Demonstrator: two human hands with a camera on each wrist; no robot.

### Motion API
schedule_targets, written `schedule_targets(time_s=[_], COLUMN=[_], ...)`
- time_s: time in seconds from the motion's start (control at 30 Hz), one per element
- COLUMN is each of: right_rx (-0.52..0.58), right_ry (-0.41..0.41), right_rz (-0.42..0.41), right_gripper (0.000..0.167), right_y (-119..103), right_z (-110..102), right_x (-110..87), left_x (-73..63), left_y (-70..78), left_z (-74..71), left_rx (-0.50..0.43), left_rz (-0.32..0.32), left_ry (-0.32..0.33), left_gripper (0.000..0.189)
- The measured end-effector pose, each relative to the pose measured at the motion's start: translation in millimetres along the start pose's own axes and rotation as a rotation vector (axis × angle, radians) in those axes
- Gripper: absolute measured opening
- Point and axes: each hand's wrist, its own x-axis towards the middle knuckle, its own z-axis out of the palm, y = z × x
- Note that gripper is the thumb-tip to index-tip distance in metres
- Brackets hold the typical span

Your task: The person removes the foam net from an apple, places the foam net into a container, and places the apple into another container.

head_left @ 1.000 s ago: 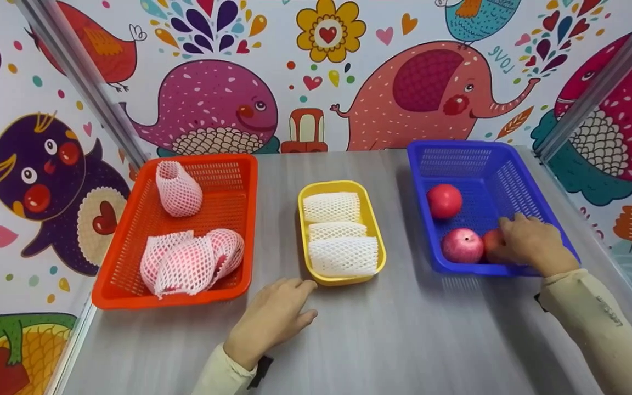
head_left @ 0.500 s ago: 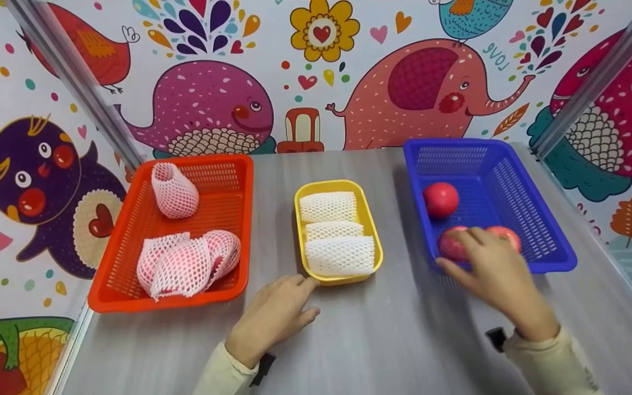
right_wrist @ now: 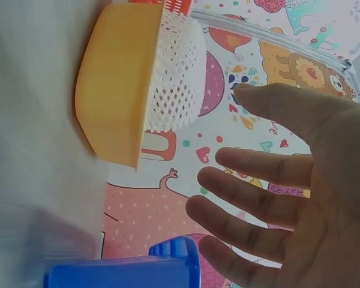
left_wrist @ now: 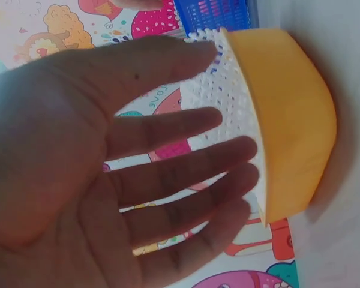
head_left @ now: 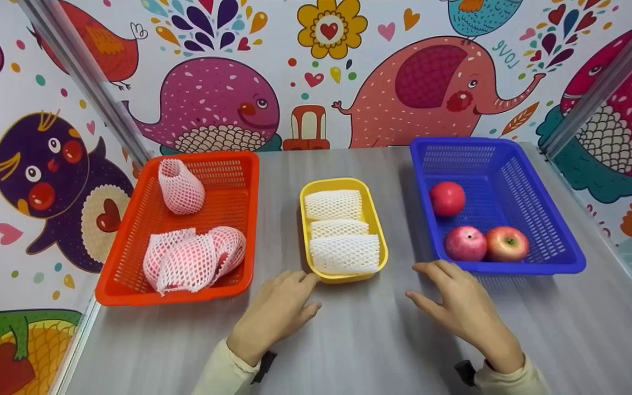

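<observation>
My left hand (head_left: 275,310) hovers by the near left corner of the yellow tray (head_left: 383,258), fingers spread and holding nothing; the left wrist view shows its bare palm. White foam net sleeves (head_left: 344,253) lie in that tray. Before the near left corner of the blue basket (head_left: 560,263) is my right hand (head_left: 461,299), its fingers extended, palm bare in the right wrist view. Inside the blue basket, two apples sit side by side at the near edge, a pinkish apple (head_left: 465,243) and a yellow-red apple (head_left: 507,244). Farther back rests a plain red round fruit (head_left: 447,198).
An orange-red basket (head_left: 173,299) stands at the left, with several fruits in pink foam nets (head_left: 187,263). One pink net (head_left: 181,189) stands in its far left corner. Cartoon-printed walls (head_left: 316,82) enclose the grey table (head_left: 349,340) at the back and sides.
My right hand has released the yellow-red apple beside the pinkish one, then drawn back left and toward me, out of the blue basket. My left hand has stayed by the yellow tray.
</observation>
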Motion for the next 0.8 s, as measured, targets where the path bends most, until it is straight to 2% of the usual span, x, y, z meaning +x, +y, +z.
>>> schedule_targets(time_s=[0.23, 0.3, 0.37, 0.47, 0.57, 0.7, 0.8], right_rx=[0.01, 0.012, 0.01, 0.009, 0.012, 0.029, 0.034], right_ry=[-0.046, -0.056, -0.068, -0.087, -0.107, -0.148, -0.165], right_rz=[0.02, 0.021, 0.024, 0.035, 0.052, 0.08, 0.094], right_gripper=[0.043, 0.043, 0.042, 0.041, 0.04, 0.04, 0.04], right_y=[2.0, 2.4, 3.0, 3.1, 1.9, -0.6, -1.2], right_z=[4.8, 5.7, 6.1, 6.9, 8.3, 10.9, 12.6], right_x=[-0.3, 0.1, 0.6, 0.9, -0.1, -1.7, -2.1], left_x=[-6.3, -9.3, -11.3, -15.0, -20.2, -29.4, -34.2], left_y=[-19.4, -28.8, -38.7, -55.2, -71.9, -92.4, -104.0], left_z=[-22.9, -32.0, -42.3, -56.0, -66.1, -72.8, -73.6], left_rx=[0.057, 0.093, 0.128, 0.15, 0.139, 0.096, 0.085], left_rz=[-0.034, -0.059, -0.101, -0.193, -0.316, -0.492, -0.578], left_ry=[0.128, 0.163, 0.172, 0.138, 0.078, 0.005, -0.024], left_gripper=[0.035, 0.036, 0.038, 0.039, 0.045, 0.061, 0.072])
